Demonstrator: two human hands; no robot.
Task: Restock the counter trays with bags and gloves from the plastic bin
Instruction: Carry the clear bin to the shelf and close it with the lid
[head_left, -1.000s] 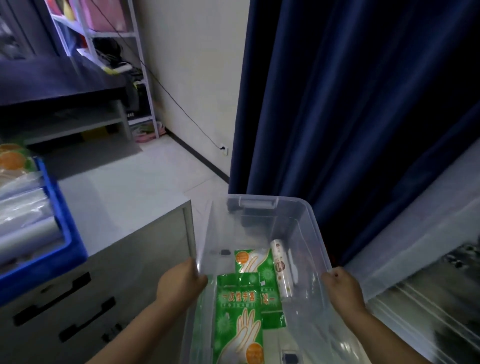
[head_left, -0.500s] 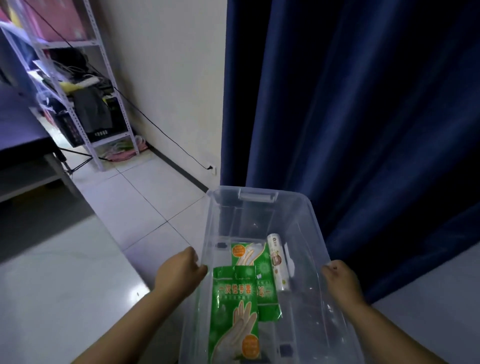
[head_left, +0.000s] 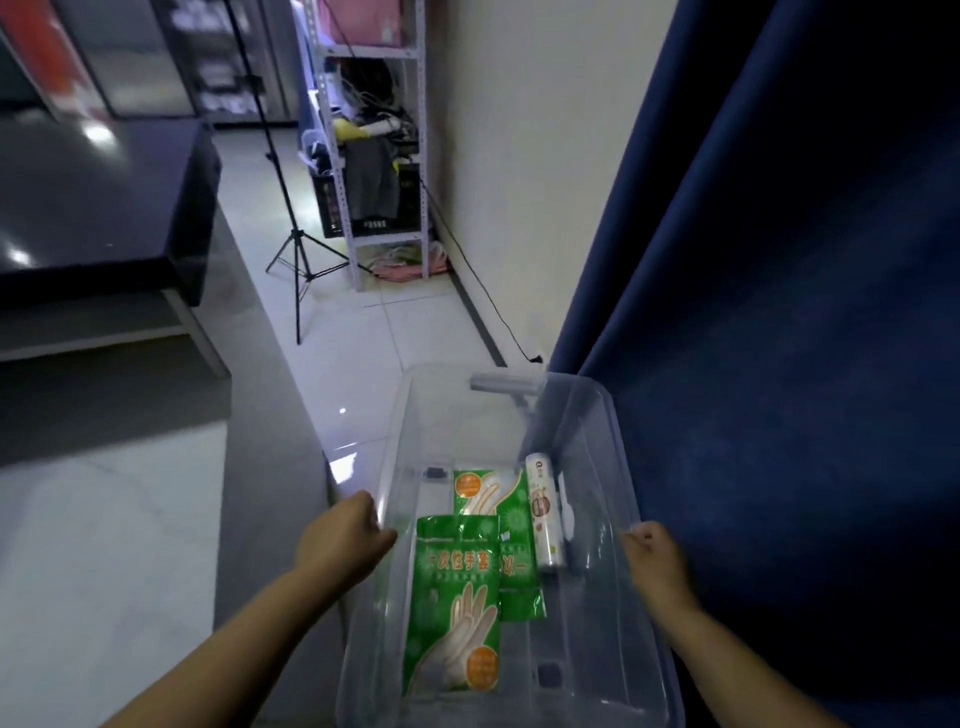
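I hold a clear plastic bin (head_left: 613, 447) in front of me, above the floor. My left hand (head_left: 345, 540) grips its left rim and my right hand (head_left: 654, 558) grips its right rim. Inside lie two green packs of disposable gloves: one pack (head_left: 457, 608) near me, a second pack (head_left: 498, 499) partly under it. A white roll of bags (head_left: 543, 512) lies beside them on the right. No counter trays are in view.
A dark blue curtain (head_left: 779, 260) hangs close on the right. Ahead stand a white metal shelf rack (head_left: 379, 156) with clutter and a black tripod (head_left: 296, 249). A dark table (head_left: 104, 218) is at the left. A cable runs along the wall base.
The view has swung left: the blue tray and the grey drawer cabinet have left the frame, and the shelf rack, tripod and dark table have come in. Both hands keep their grip on the bin.
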